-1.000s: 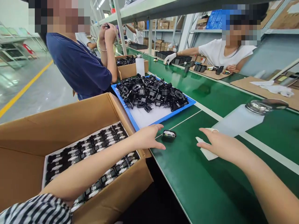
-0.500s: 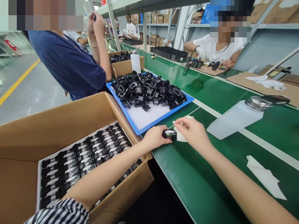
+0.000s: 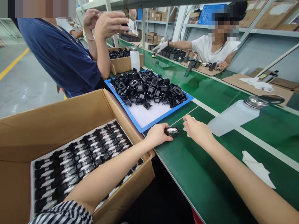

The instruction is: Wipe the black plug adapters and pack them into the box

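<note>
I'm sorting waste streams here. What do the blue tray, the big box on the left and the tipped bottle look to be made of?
The blue tray looks like matte plastic: thin uniform rim. The box is plain brown cardboard, with a folded flap. The bottle seems frosted translucent plastic, its cap shiny metal, judging by the mirror glare.

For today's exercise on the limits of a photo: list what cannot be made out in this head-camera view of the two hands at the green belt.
- Head view: the white wipe is mostly hidden by the right hand; its grip is unclear.
- The small black part is partly covered by the left hand; its inside is too small to read.
- The cardboard box is cut off at the left edge.
</note>
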Tool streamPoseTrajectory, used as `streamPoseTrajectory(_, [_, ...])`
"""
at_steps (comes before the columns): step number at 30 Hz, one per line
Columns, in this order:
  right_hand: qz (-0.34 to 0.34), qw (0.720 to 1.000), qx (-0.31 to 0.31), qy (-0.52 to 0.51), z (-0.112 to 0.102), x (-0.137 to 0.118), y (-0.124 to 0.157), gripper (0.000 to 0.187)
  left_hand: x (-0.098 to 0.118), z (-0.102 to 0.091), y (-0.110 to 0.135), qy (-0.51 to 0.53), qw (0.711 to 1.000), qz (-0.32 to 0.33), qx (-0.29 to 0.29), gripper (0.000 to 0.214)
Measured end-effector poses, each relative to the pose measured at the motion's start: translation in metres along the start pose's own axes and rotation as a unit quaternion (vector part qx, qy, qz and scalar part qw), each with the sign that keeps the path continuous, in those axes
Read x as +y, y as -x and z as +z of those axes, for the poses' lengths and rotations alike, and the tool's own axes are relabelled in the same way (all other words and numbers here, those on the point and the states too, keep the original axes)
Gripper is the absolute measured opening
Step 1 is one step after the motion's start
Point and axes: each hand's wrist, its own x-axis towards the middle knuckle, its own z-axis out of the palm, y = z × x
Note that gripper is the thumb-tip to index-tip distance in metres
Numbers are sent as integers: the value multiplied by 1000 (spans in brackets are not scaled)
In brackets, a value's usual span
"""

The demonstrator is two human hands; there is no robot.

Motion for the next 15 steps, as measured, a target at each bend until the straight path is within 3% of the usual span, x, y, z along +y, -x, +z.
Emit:
streamPoseTrajectory(2, [8,999,22,-47,-4,-11,-2,11,-1,0,0,1,1000,-2,8,26])
streamPoseTrajectory(7, [-82,995,43,-35,-2,-38,-4,10,-4,-2,-3,4,1000,-7,8,26])
streamPoseTrajectory(10, [-38,998,32,-31,5,-17,-3,11,-5,0,-3,13,1000,-4,-2,27])
streamPoseTrajectory(13, [48,994,-6,-103,10,16,-3,12,-1,1,3,-6,1000,-10,-7,32])
streamPoseTrajectory(15, [68,989,-17,-128,13,32,-5,13,3,-6,7,-38,999,4,-27,38])
